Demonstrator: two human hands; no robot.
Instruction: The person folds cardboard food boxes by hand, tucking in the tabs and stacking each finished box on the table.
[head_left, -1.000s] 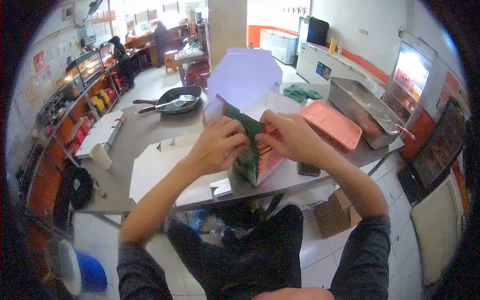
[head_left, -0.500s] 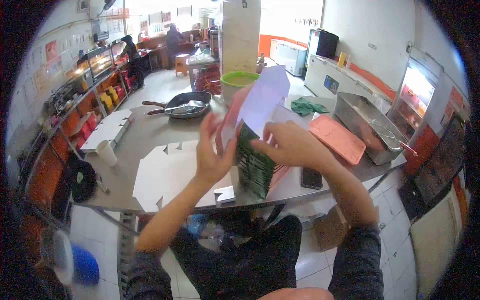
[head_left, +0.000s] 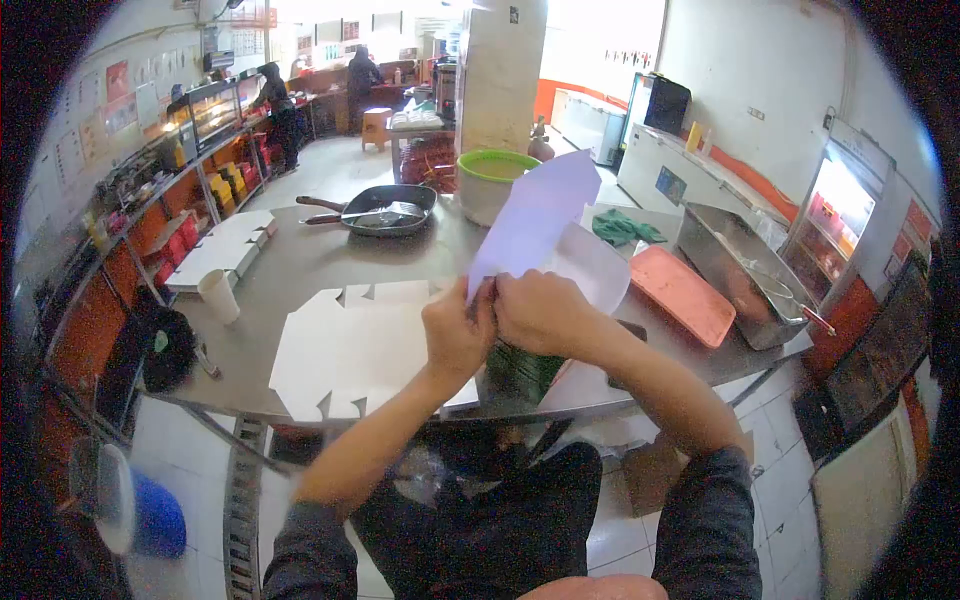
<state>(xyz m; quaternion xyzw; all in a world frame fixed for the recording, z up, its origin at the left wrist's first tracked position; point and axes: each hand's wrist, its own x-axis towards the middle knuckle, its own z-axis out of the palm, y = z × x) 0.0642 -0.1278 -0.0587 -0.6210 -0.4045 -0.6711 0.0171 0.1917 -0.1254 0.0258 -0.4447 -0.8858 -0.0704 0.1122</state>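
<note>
The left hand (head_left: 458, 328) and right hand (head_left: 545, 312), apart half a second ago, have drawn together — both grips now clamped on the near edge of the lilac carton (head_left: 538, 218), tilted up over the worktop (head_left: 310, 258), so work seems centred there.

Holds the left forearm (head_left: 390, 430) and the right forearm (head_left: 655, 385) out in front, bent at the elbows and bare above the dark sleeves (head_left: 310, 550). Slants both inward toward a meeting point ahead of the body. Holds the left hand (head_left: 457, 335) and the right hand (head_left: 543, 312) side by side there, close together, with knuckles folded. Presses the left thumb toward bent fingers in a tight pinch. Shows the back of the right hand, with curled fingers (head_left: 510, 292) directed toward the left hand.
</note>
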